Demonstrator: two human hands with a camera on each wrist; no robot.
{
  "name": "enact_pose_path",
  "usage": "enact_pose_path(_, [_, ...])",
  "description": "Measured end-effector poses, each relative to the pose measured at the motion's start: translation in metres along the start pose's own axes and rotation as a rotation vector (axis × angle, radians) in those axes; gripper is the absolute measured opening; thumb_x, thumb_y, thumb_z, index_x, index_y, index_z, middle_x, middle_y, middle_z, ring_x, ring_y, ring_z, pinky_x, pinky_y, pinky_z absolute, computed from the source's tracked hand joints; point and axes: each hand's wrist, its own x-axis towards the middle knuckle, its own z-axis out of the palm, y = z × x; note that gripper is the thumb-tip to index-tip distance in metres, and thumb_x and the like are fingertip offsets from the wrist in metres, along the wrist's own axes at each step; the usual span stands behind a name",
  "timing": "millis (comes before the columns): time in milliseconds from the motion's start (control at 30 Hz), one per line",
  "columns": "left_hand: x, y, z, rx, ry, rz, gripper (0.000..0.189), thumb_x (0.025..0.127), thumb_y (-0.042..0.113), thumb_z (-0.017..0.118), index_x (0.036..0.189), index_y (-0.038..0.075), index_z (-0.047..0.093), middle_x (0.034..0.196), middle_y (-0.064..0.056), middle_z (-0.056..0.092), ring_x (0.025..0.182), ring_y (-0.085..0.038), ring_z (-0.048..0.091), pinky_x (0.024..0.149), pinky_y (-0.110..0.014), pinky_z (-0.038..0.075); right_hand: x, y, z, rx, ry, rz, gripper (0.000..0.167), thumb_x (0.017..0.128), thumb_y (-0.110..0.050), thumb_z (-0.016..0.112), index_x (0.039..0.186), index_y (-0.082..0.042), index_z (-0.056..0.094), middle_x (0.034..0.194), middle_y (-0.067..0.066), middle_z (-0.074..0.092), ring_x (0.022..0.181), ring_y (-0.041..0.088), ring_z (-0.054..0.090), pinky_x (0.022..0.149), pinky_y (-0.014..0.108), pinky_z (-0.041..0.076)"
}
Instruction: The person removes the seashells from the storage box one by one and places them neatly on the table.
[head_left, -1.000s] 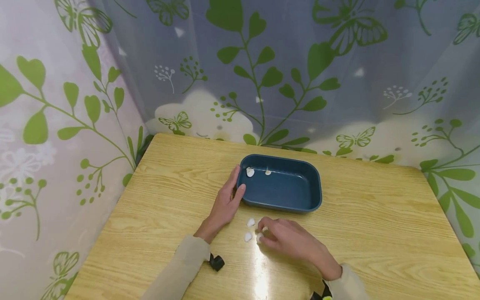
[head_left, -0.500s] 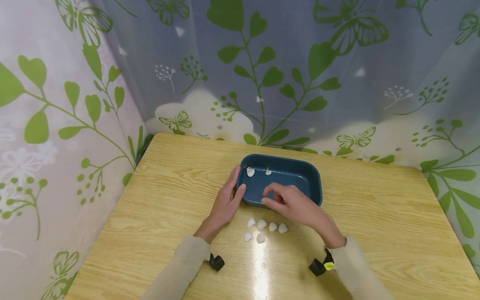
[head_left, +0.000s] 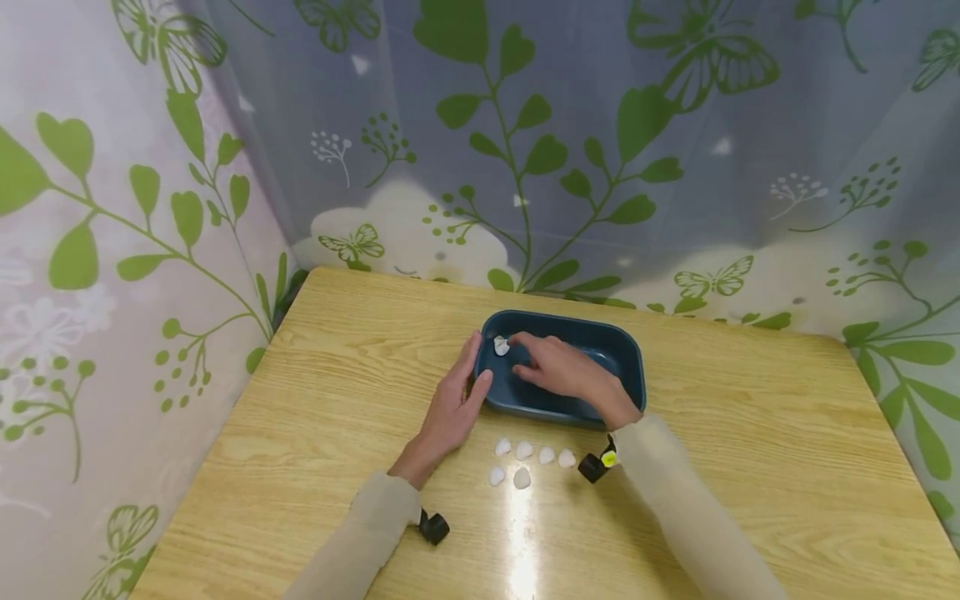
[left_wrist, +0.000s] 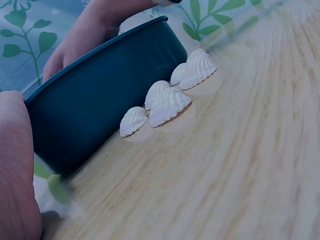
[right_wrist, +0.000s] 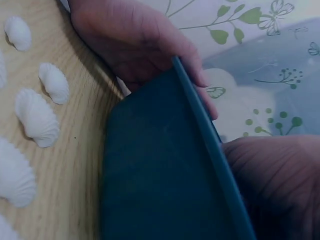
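Note:
A dark blue rectangular basin (head_left: 628, 350) stands on the wooden table. My left hand (head_left: 448, 408) grips its left end, the thumb over the rim and the fingers along the outer wall. My right hand (head_left: 558, 367) reaches inside the basin, index finger extended to a white seashell (head_left: 501, 346) in the far left corner. Its thumb stands apart from the index finger; whatever lies beneath the palm is hidden. In front of the basin lie several white ribbed seashells (head_left: 524, 451) in two rows, seen closely in the left wrist view as ribbed seashells (left_wrist: 170, 105).
The wooden table (head_left: 337, 350) extends on both sides of the basin. Behind and to the left hangs a curtain (head_left: 562, 167) printed with green leaves and butterflies. A black wrist camera (head_left: 433, 527) sits on the left wrist, another wrist camera (head_left: 592, 468) on the right.
My right hand has moved from the front seashells up into the basin and then left to its far left corner. The left hand has stayed on the basin.

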Motion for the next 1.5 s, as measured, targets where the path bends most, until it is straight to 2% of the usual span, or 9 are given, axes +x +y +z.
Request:
enact_pose_path(100, [0.0, 0.001, 0.001, 0.001, -0.001, -0.004, 0.064, 0.114, 0.042, 0.04, 0.169, 0.022, 0.014, 0.175, 0.001, 0.014, 0.159, -0.007, 0.012, 0.129, -0.037, 0.018, 0.008, 0.003, 0.003, -0.03, -0.019, 0.013, 0.053, 0.105, -0.02, 0.065, 0.151, 0.001, 0.049, 0.098, 0.01, 0.073, 0.063, 0.013, 0.06, 0.066, 0.033, 0.053])
enact_pose_path(200, [0.0, 0.002, 0.001, 0.003, 0.001, -0.001, 0.064, 0.114, 0.042, 0.039, 0.169, 0.021, 0.014, 0.175, -0.001, 0.015, 0.159, -0.01, 0.013, 0.129, -0.04, 0.019, 0.014, 0.005, 0.007, -0.05, -0.022, 0.02, 0.054, 0.106, -0.02, 0.065, 0.152, 0.002, 0.047, 0.128, 0.016, 0.07, 0.079, 0.017, 0.068, 0.081, 0.04, 0.058])
enact_pose_path(233, [0.0, 0.002, 0.001, 0.002, 0.003, 0.003, 0.064, 0.114, 0.041, 0.039, 0.169, 0.02, 0.014, 0.175, -0.002, 0.015, 0.159, -0.011, 0.013, 0.129, -0.041, 0.019, 0.015, 0.005, 0.009, -0.053, -0.021, 0.02, 0.054, 0.106, -0.02, 0.065, 0.152, 0.002, 0.047, 0.131, 0.016, 0.069, 0.083, 0.017, 0.069, 0.083, 0.041, 0.058])
enact_pose_path(267, [0.0, 0.002, 0.001, 0.001, 0.007, 0.007, 0.064, 0.114, 0.04, 0.039, 0.169, 0.019, 0.015, 0.175, -0.003, 0.016, 0.16, -0.013, 0.014, 0.129, -0.042, 0.019, 0.017, 0.005, 0.01, -0.053, -0.016, 0.016, 0.053, 0.106, -0.019, 0.065, 0.151, 0.002, 0.048, 0.131, 0.016, 0.069, 0.084, 0.017, 0.069, 0.084, 0.041, 0.058])
enact_pose_path(500, [-0.001, 0.002, 0.0, -0.001, 0.015, 0.005, 0.063, 0.115, 0.038, 0.04, 0.169, 0.019, 0.016, 0.175, 0.002, 0.016, 0.159, -0.013, 0.015, 0.129, -0.041, 0.02, 0.022, 0.003, 0.014, -0.026, 0.031, -0.032, 0.035, 0.104, -0.014, 0.065, 0.137, -0.002, 0.064, 0.083, 0.005, 0.069, 0.057, 0.01, 0.052, 0.059, 0.03, 0.046])
enact_pose_path(733, [0.0, 0.002, 0.0, -0.009, 0.015, 0.012, 0.062, 0.114, 0.037, 0.041, 0.169, 0.02, 0.017, 0.175, 0.001, 0.017, 0.159, -0.011, 0.016, 0.129, -0.039, 0.02, 0.021, -0.002, 0.019, -0.029, 0.049, -0.087, 0.017, 0.101, -0.014, 0.071, 0.117, -0.006, 0.072, 0.093, 0.005, 0.073, 0.062, 0.006, 0.057, 0.059, 0.027, 0.05])
enact_pose_path(900, [0.0, 0.002, 0.0, -0.002, 0.02, 0.01, 0.062, 0.114, 0.036, 0.042, 0.169, 0.02, 0.018, 0.174, 0.005, 0.018, 0.159, -0.011, 0.017, 0.129, -0.039, 0.021, 0.021, -0.005, 0.021, -0.047, 0.046, -0.086, 0.009, 0.104, -0.013, 0.067, 0.107, -0.009, 0.074, 0.093, 0.003, 0.074, 0.065, 0.007, 0.057, 0.063, 0.029, 0.052])
enact_pose_path(1167, [0.0, 0.002, 0.0, 0.007, 0.027, 0.015, 0.062, 0.114, 0.037, 0.041, 0.169, 0.018, 0.018, 0.174, 0.002, 0.018, 0.159, -0.013, 0.017, 0.129, -0.041, 0.021, 0.016, -0.005, 0.02, 0.004, -0.002, -0.046, 0.022, 0.108, -0.015, 0.057, 0.091, -0.01, 0.07, 0.072, -0.003, 0.059, 0.06, 0.01, 0.05, 0.064, 0.031, 0.046])
enact_pose_path(1500, [0.0, 0.002, 0.0, 0.016, 0.027, 0.02, 0.063, 0.114, 0.038, 0.04, 0.169, 0.018, 0.017, 0.175, -0.004, 0.018, 0.159, -0.015, 0.017, 0.129, -0.043, 0.02, 0.01, 0.003, 0.017, -0.012, -0.011, 0.074, 0.021, 0.107, -0.018, 0.059, 0.09, -0.011, 0.07, 0.071, -0.003, 0.059, 0.058, 0.011, 0.05, 0.057, 0.028, 0.042])
